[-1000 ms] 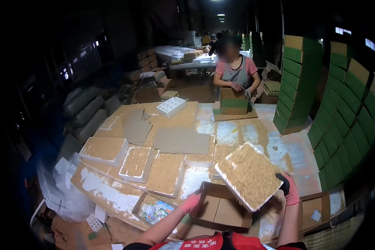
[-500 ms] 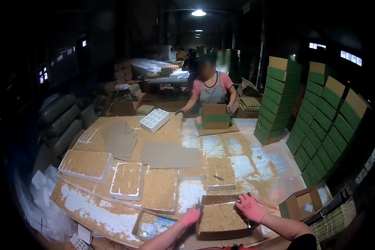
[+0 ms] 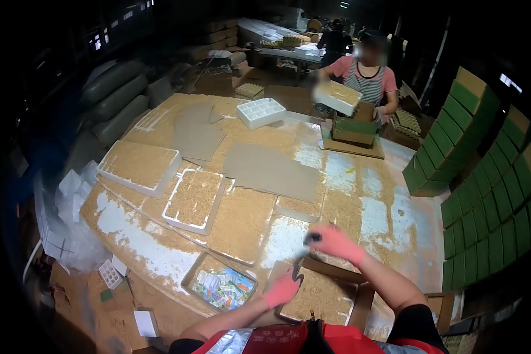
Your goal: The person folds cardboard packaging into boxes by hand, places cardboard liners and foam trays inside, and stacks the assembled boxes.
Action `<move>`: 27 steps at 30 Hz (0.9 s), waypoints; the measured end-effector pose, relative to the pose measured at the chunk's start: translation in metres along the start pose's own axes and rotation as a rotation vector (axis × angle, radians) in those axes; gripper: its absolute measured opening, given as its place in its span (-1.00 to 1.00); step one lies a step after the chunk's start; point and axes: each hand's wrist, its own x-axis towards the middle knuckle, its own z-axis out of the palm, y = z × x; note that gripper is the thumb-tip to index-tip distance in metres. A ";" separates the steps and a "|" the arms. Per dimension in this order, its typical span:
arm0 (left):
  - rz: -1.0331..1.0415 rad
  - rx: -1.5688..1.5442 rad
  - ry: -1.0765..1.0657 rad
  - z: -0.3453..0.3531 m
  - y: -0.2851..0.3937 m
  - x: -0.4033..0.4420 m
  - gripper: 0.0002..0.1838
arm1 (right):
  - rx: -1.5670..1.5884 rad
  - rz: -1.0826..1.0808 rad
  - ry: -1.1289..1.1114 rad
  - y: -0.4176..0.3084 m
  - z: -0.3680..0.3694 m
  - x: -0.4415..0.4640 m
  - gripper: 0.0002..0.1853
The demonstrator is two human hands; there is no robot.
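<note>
A cardboard box (image 3: 364, 304) stands at the table's near edge, with a white foam tray full of tan granules (image 3: 321, 295) lying inside it. My left hand (image 3: 284, 288), in a pink and dark glove, is at the box's left side, its fingers curled at a flap; what they hold is blurred. My right hand (image 3: 335, 243) is above the box's far edge, its dark fingertips pressed together, and I cannot make out anything in them. Left of the box sits an open carton of colourful packets (image 3: 223, 288).
Granule-filled trays (image 3: 193, 199) and grey cardboard sheets (image 3: 271, 171) lie on the table (image 3: 138, 245). Across it, a co-worker (image 3: 369, 76) holds a tray (image 3: 338, 97) over a green box (image 3: 355, 131). Green boxes (image 3: 454, 135) are stacked at the right. A compartment tray (image 3: 261, 112) stands at the back.
My right hand has left the granules in the box and moved up to its far edge. The co-worker has lifted a tray over the green box. The view has shifted.
</note>
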 end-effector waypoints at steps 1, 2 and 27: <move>-0.048 -0.009 0.015 -0.004 0.011 -0.003 -0.47 | -0.194 0.048 0.159 -0.001 -0.010 0.040 -0.47; -0.063 -0.030 -0.021 -0.009 0.017 -0.002 -0.44 | -0.356 -0.038 0.315 0.042 -0.001 0.095 -0.28; -0.409 0.389 0.558 -0.117 -0.222 -0.086 -0.58 | -0.785 0.004 -0.027 -0.034 0.119 -0.193 -0.50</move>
